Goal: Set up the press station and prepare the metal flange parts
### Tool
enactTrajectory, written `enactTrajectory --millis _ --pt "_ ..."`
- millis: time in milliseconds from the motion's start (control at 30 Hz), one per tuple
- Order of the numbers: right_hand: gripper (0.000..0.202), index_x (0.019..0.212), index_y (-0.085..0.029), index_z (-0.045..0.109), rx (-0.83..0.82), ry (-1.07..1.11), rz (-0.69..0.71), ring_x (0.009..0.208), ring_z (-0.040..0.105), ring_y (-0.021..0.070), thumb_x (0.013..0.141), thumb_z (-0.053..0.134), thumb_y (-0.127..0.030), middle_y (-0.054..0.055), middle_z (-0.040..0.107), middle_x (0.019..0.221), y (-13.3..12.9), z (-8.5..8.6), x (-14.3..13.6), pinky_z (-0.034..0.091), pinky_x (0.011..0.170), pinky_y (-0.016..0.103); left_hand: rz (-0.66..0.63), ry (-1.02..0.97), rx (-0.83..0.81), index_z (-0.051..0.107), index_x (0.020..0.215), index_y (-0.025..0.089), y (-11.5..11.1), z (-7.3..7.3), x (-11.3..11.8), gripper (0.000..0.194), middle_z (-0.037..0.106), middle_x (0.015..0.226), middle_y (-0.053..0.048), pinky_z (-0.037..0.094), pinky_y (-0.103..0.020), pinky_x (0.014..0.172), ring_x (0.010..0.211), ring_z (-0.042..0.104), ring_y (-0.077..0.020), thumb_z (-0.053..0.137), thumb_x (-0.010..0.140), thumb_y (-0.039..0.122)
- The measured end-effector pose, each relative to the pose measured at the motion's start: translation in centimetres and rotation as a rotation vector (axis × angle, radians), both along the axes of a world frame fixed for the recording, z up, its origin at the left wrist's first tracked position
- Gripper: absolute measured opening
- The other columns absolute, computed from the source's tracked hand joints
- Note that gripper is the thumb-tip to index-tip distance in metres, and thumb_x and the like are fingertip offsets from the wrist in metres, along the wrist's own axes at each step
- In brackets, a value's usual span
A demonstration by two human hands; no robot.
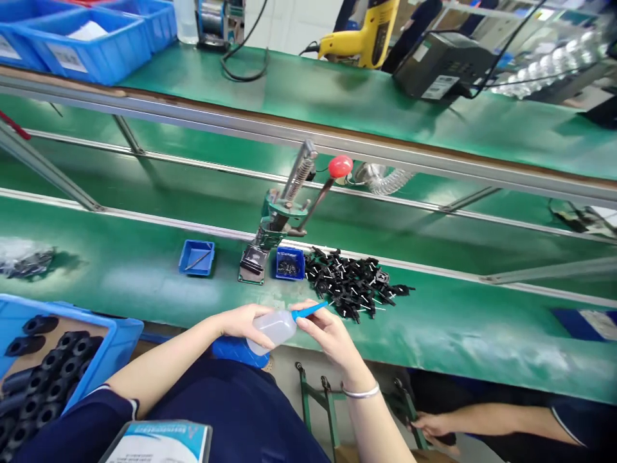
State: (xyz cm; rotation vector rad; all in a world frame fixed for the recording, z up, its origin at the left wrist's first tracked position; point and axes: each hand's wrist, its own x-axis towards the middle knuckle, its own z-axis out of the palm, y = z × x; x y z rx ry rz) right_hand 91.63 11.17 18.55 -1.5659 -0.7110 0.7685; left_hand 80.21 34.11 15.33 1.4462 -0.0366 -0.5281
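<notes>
Your left hand (248, 321) grips the clear bottle (274, 330); your right hand (324, 329) pinches its blue nozzle (310, 310).

The left hand (248, 321) covers one end of the translucent white plastic bottle (277, 329), and the right hand (325, 331) hides part of its blue tapered nozzle (311, 310). The tiny dark pieces in the small blue plastic tray (290, 275) are too small to identify. In the heap of black plastic parts (349, 283), many overlap, hiding their outlines. At near left, the picture's edge cuts off the large blue plastic crate (113, 331); at far left, it cuts the clear plastic bag (19, 252), its contents blurred. The rectangular badge's (161, 444) fine print is unreadable, its near end cut off.
</notes>
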Motion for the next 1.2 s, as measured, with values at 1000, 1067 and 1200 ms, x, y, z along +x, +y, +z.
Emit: enactTrajectory --millis 1000,1067,1200 --pt "0.048 0.089 -0.018 0.067 -0.001 0.188 0.084 0.066 0.049 0.0159 0.071 0.088 -0.057 0.001 0.059 0.078 18.2 0.3 -3.1 0.042 0.059 0.027 0.536 0.080 -0.174 0.069 0.102 0.014 7.4 2.7 -7.8 0.053 0.068 0.087 -0.006 0.051 -0.034 0.075 0.081 0.064 -0.0240 0.080 0.061 0.047" --pt "0.046 0.086 -0.018 0.060 -0.038 0.151 -0.008 0.066 0.048 0.0152 0.072 0.089 -0.052 -0.001 0.056 0.072 19.1 0.0 -3.4 0.038 0.057 0.025 0.767 -0.053 0.287 0.069 0.099 0.018 7.6 2.4 -7.0 0.043 0.067 0.094 -0.007 0.051 -0.037 0.085 0.093 0.064 -0.0292 0.081 0.062 0.036" --pt "0.045 0.100 -0.021 0.057 0.013 0.148 -0.030 0.064 0.044 0.0142 0.087 0.073 -0.061 -0.004 0.052 0.069 19.5 0.1 -4.5 0.038 0.059 0.025 0.833 -0.207 0.660 0.069 0.103 0.020 9.2 2.5 -6.5 0.041 0.068 0.101 -0.010 0.050 -0.038 0.088 0.101 0.064 -0.0332 0.081 0.066 0.033"
